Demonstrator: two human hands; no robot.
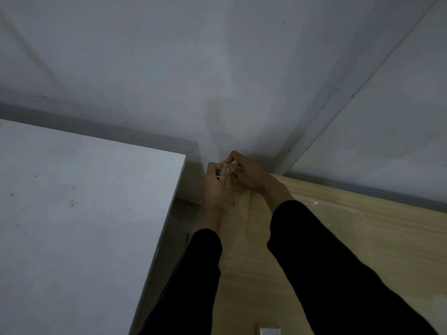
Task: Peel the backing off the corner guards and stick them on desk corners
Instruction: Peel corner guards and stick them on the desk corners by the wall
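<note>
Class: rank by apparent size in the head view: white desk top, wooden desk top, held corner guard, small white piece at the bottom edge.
1. white desk top
2. wooden desk top, partly hidden by sleeves
3. corner guard and small white piece: unranked; fingers cover one, the frame edge crops the other.

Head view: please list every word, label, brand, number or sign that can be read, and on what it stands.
No text can be read.
The white desk, the wooden desk, the wall and the corner guard pinched between the left hand and the right hand show no writing.
The small white object at the bottom edge is cut off; no print shows on it.
</note>
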